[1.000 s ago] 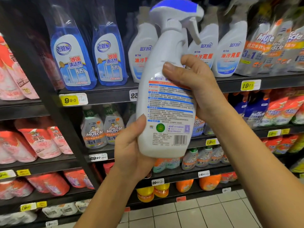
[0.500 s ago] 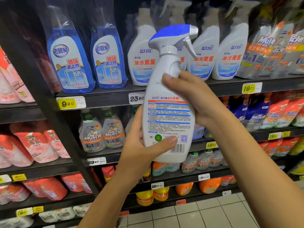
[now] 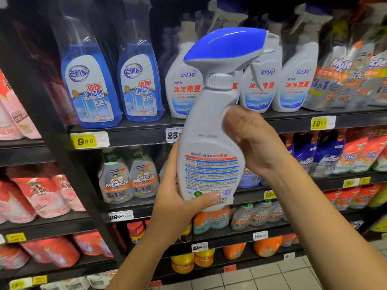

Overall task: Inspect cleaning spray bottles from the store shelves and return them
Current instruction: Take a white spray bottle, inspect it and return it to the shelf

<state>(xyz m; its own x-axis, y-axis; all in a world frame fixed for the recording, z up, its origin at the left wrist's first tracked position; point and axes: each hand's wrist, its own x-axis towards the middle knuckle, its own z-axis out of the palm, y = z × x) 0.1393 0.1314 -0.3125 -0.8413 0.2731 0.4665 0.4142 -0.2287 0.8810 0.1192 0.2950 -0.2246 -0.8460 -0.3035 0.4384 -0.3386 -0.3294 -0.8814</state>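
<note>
The white plastic spray bottle with blue trigger head [image 3: 209, 143] had come nearer, its top tipped toward the person, in front of the black upper shelf [image 3: 293, 122]. The left hand [image 3: 178, 206] cupped its base, thumb across the label. The right hand [image 3: 251, 139] wrapped its shoulder. Inspection likely continued, with the return still pending.

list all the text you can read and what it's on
"老管家 玻璃清洁剂": blue bottles
"蓝月亮 油污克星": white shelf bottles
"Mr Muscle": grey bottles
"990": yellow tag
"23": half-hidden tag
"2990": middle-shelf tag
"1490": lower-shelf tag
Held spray bottle: the small print on its back label is too blurred to read.
</note>
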